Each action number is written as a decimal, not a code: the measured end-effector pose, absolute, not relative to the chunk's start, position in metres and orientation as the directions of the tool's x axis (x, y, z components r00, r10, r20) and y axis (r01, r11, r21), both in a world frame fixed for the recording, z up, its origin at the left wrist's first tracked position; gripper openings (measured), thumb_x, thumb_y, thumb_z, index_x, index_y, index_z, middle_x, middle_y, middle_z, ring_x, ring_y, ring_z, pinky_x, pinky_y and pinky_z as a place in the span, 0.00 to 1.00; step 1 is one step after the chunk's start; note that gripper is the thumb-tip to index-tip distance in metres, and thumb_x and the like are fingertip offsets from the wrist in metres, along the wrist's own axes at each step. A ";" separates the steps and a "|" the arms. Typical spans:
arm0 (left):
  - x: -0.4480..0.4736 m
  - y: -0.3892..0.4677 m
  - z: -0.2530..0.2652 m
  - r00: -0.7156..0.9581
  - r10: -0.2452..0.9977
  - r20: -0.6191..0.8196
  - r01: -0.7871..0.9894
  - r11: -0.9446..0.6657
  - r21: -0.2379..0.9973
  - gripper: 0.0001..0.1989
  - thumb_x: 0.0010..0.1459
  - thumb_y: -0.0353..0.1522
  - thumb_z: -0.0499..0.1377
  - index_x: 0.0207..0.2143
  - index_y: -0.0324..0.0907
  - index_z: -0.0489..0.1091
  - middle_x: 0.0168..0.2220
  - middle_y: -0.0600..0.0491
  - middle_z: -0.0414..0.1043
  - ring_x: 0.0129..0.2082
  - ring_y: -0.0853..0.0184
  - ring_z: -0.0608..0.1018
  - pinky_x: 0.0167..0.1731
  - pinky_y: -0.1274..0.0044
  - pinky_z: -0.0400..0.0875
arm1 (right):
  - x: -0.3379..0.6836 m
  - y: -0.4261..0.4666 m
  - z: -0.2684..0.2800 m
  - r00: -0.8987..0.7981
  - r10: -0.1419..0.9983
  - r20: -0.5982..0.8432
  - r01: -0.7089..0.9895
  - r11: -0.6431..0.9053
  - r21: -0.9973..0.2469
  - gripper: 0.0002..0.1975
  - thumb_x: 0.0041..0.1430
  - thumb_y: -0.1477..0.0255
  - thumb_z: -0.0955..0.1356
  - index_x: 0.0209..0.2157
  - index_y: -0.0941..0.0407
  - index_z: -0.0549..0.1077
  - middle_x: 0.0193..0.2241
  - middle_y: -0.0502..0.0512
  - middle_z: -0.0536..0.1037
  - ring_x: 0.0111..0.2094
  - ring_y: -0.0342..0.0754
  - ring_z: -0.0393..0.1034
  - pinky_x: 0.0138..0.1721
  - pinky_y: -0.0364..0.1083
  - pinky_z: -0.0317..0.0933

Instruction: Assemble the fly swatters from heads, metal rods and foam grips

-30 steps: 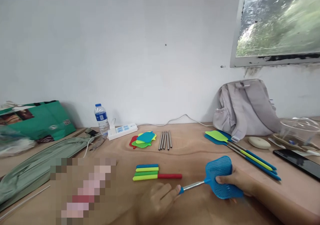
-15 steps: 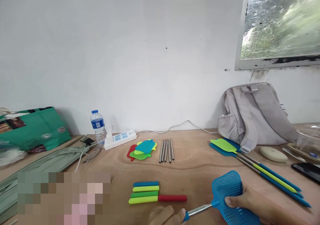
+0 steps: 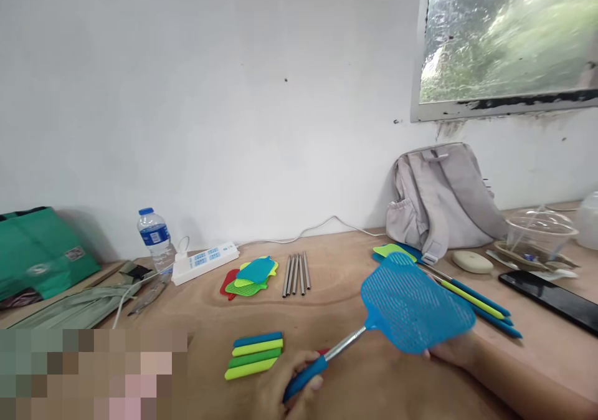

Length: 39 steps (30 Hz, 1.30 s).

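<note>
A blue fly swatter is raised above the table, slanting up to the right. My left hand is wrapped round its blue handle, below a short silver rod. Behind the lower right edge of the mesh head is my right hand; its fingers are mostly hidden. Just left of my left hand lies a row of blue, yellow and green handles. A red handle peeks out behind that hand. Farther back are a stack of coloured swatter heads and several metal rods.
Swatters with long handles lie at right, before a grey backpack. A phone, a beige case and a clear bowl are beyond. At left stand a water bottle, power strip and green bag.
The swatter has risen, its mesh face turned broadly into view. My right hand has gone from thumb on the mesh to behind it. My left hand has moved up, covering most of the red handle.
</note>
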<state>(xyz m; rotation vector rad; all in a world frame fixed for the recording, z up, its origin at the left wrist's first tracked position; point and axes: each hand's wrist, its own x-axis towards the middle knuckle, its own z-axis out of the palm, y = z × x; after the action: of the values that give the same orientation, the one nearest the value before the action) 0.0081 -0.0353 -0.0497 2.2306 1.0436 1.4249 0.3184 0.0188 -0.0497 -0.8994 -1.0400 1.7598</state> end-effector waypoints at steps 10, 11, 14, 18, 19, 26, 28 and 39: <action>0.036 -0.049 -0.043 0.366 0.930 0.035 -0.449 0.144 0.882 0.20 0.53 0.50 0.51 0.35 0.42 0.64 0.14 0.62 0.58 0.08 0.80 0.56 0.12 0.84 0.47 | 0.309 0.015 -0.045 -0.323 0.938 -0.127 -0.490 -0.280 -0.826 0.23 0.55 0.55 0.58 0.31 0.58 0.75 0.18 0.52 0.73 0.14 0.44 0.67 0.15 0.43 0.62; 0.036 -0.049 -0.043 0.363 0.931 0.033 -0.455 0.146 0.879 0.20 0.53 0.49 0.51 0.36 0.42 0.64 0.15 0.62 0.59 0.08 0.80 0.57 0.11 0.84 0.47 | 0.309 0.015 -0.046 -0.321 0.939 -0.122 -0.478 -0.272 -0.835 0.22 0.55 0.56 0.59 0.30 0.58 0.75 0.17 0.52 0.72 0.14 0.44 0.67 0.15 0.43 0.61; 0.034 -0.047 -0.047 0.359 0.933 0.015 -0.455 0.161 0.876 0.18 0.53 0.48 0.53 0.36 0.42 0.63 0.15 0.62 0.62 0.08 0.80 0.58 0.10 0.84 0.46 | 0.308 0.015 -0.048 -0.331 0.938 -0.102 -0.453 -0.252 -0.855 0.21 0.53 0.56 0.61 0.28 0.58 0.75 0.16 0.50 0.71 0.13 0.43 0.66 0.15 0.42 0.61; 0.035 -0.047 -0.053 0.376 0.927 -0.003 -0.440 0.182 0.879 0.18 0.52 0.47 0.55 0.35 0.42 0.62 0.16 0.61 0.64 0.08 0.79 0.62 0.09 0.86 0.48 | 0.307 0.015 -0.050 -0.334 0.940 -0.068 -0.445 -0.221 -0.868 0.19 0.52 0.56 0.63 0.28 0.58 0.75 0.15 0.49 0.70 0.14 0.42 0.65 0.17 0.42 0.62; 0.035 -0.047 -0.053 0.376 0.926 -0.001 -0.441 0.180 0.879 0.18 0.52 0.46 0.56 0.35 0.42 0.62 0.17 0.61 0.65 0.08 0.79 0.63 0.08 0.86 0.49 | 0.307 0.015 -0.051 -0.334 0.941 -0.061 -0.443 -0.214 -0.871 0.19 0.52 0.57 0.63 0.28 0.58 0.75 0.15 0.49 0.70 0.15 0.41 0.65 0.17 0.42 0.62; 0.036 -0.048 -0.051 0.450 0.891 0.063 -0.479 0.182 0.859 0.11 0.57 0.39 0.54 0.38 0.44 0.60 0.22 0.59 0.69 0.12 0.76 0.70 0.11 0.86 0.58 | 0.305 0.016 -0.058 -0.391 0.919 0.044 -0.404 -0.128 -0.906 0.18 0.52 0.57 0.63 0.28 0.57 0.74 0.13 0.47 0.69 0.09 0.38 0.59 0.15 0.42 0.61; 0.042 -0.046 -0.054 0.468 0.879 0.088 -0.480 0.170 0.861 0.10 0.58 0.39 0.53 0.39 0.45 0.60 0.24 0.58 0.71 0.14 0.75 0.71 0.13 0.86 0.59 | 0.301 0.015 -0.059 -0.418 0.907 0.046 -0.370 -0.124 -0.921 0.19 0.50 0.56 0.64 0.26 0.58 0.74 0.12 0.48 0.69 0.09 0.39 0.59 0.14 0.41 0.60; 0.128 -0.027 -0.052 0.274 0.955 0.110 -0.333 -0.013 0.943 0.24 0.52 0.50 0.51 0.43 0.43 0.59 0.34 0.52 0.66 0.37 0.66 0.71 0.34 0.77 0.63 | 0.266 -0.006 -0.007 -0.287 0.930 0.228 -0.199 0.175 -0.964 0.15 0.50 0.68 0.68 0.42 0.53 0.71 0.40 0.56 0.75 0.44 0.50 0.67 0.49 0.53 0.56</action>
<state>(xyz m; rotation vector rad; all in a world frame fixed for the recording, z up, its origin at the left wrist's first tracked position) 0.1279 -0.0273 -0.0524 1.1305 0.7238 1.1762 0.2657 -0.0057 -0.0071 -0.7661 -1.3896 1.3464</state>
